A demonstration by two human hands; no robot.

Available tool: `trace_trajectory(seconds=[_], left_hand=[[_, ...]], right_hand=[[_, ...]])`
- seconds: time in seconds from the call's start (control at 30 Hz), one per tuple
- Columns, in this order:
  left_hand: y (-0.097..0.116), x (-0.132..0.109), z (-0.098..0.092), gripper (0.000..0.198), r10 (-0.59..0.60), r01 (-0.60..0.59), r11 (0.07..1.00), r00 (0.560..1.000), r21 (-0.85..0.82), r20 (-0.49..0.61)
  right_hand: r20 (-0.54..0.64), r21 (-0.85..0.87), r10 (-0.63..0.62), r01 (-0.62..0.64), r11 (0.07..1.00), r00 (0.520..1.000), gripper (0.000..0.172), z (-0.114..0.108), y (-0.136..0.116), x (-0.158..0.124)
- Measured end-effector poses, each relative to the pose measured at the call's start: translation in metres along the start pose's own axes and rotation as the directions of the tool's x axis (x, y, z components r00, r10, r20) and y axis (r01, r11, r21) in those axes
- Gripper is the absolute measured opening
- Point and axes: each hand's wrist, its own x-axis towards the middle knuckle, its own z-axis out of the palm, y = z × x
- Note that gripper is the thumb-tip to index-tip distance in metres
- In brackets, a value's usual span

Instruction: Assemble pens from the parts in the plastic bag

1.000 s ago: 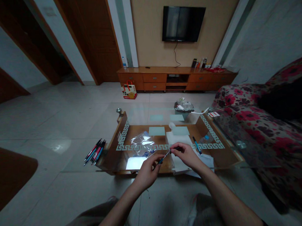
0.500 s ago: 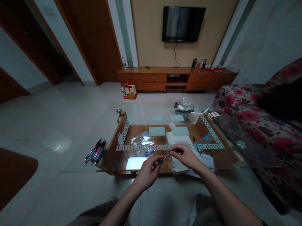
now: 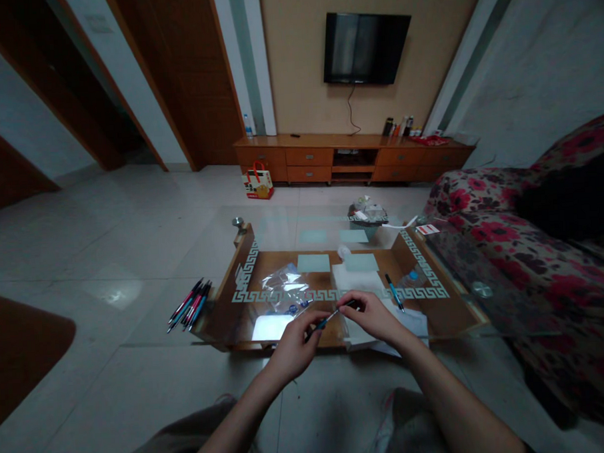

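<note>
Over the near edge of the glass table (image 3: 213, 257), both hands meet at a slim pen (image 3: 321, 324). My left hand (image 3: 299, 337) pinches its blue part. The fingertips of my right hand (image 3: 366, 312) are closed on its dark end. Between the hands a thin, pale stretch of the pen shows; whether its parts are joined there I cannot tell. To the right, a blue-and-black pen (image 3: 394, 293) lies by itself. Several blue, red and black pens (image 3: 189, 305) lie in a bunch at the table's left side.
Clear plastic wrapping (image 3: 284, 284) lies left of the hands. White paper (image 3: 413, 323) lies beneath and beside my right hand. A basket of odds and ends (image 3: 368, 213) stands at the table's far side. A flowered sofa (image 3: 547, 242) borders the right, and a low cabinet (image 3: 309, 157) lies beyond.
My hands stay nearly in place. The fingers of my right hand have shifted very slightly on the pen's dark end; otherwise the scene looks the same.
</note>
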Motion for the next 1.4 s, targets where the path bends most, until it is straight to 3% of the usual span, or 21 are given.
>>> trace_trajectory(seconds=[0.4, 0.77, 1.17, 1.4], left_hand=[[0.0050, 0.0006, -0.0010, 0.032, -0.057, 0.057, 0.998, 0.998, 0.031, -0.002], [0.0062, -0.0002, -0.0013, 0.029, -0.024, 0.024, 0.999, 1.000, 0.038, 0.002], [0.0062, -0.0006, -0.0009, 0.031, -0.005, 0.005, 1.000, 1.000, 0.022, 0.005], [0.0100, 0.0002, -0.0026, 0.034, 0.013, -0.013, 1.000, 0.999, 0.006, 0.037]], right_hand=[[0.038, 0.053, 0.025, -0.027, 0.998, 0.999, 0.017, 0.0021, -0.0049, -0.0027], [0.097, 0.138, 0.056, -0.069, 0.988, 0.994, 0.020, 0.0061, -0.0050, -0.0047], [0.146, 0.119, 0.094, -0.112, 0.987, 0.985, 0.027, 0.0050, -0.0095, -0.0047], [0.117, -0.021, 0.120, -0.119, 0.993, 0.986, 0.039, 0.0059, -0.0062, -0.0059]])
